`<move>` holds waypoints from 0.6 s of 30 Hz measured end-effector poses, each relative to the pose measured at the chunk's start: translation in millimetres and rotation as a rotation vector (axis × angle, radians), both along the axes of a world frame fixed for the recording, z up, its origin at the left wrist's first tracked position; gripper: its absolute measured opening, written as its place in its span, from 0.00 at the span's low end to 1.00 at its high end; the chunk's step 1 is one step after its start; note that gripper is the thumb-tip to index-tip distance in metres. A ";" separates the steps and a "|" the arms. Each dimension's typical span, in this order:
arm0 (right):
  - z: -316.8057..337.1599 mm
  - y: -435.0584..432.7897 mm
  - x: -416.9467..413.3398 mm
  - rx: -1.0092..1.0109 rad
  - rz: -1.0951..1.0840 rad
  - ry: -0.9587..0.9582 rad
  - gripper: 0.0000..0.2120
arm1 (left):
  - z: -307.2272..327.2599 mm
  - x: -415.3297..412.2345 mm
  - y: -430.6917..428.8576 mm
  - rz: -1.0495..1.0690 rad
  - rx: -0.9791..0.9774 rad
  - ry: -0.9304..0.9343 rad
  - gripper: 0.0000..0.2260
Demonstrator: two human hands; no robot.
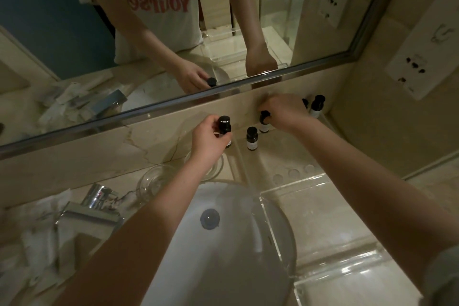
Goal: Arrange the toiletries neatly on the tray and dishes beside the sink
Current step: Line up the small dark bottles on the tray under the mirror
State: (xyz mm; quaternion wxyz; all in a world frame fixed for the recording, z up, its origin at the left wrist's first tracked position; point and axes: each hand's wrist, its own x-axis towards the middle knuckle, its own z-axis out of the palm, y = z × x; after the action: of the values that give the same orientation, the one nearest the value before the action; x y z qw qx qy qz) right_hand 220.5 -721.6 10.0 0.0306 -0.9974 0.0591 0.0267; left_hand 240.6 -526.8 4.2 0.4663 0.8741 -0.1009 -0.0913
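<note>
Several small toiletry bottles with black caps and white labels stand on a clear acrylic tray [320, 184] right of the sink. My left hand [210, 139] grips one bottle [224, 126] near the tray's left edge, above two clear glass dishes [154, 181]. My right hand [280, 111] holds another bottle [264, 121] against the back wall. One bottle [251, 138] stands free between my hands. A further bottle [317, 106] stands at the back right corner.
A white basin [223, 256] with a drain sits below my arms. A chrome tap [96, 203] is at the left, with white packets and wrappers [37, 243] strewn around it. A mirror [173, 32] spans the wall; a socket plate [422, 54] is at the right.
</note>
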 end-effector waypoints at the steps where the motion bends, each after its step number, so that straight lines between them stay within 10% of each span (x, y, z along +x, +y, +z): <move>1: 0.4 -1.4 0.4 0.000 -0.002 0.006 0.06 | -0.3 0.0 0.1 0.002 0.000 0.002 0.14; 18: 7.5 8.1 -29.7 0.164 0.043 -0.236 0.15 | -2.4 4.2 8.7 0.022 -0.012 -0.023 0.14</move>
State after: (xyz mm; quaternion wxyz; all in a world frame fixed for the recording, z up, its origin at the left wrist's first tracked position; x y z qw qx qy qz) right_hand 190.9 -713.6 17.5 0.1180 -0.9888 0.0314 -0.0856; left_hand 244.9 -518.1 1.9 0.4715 0.8732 -0.0972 -0.0756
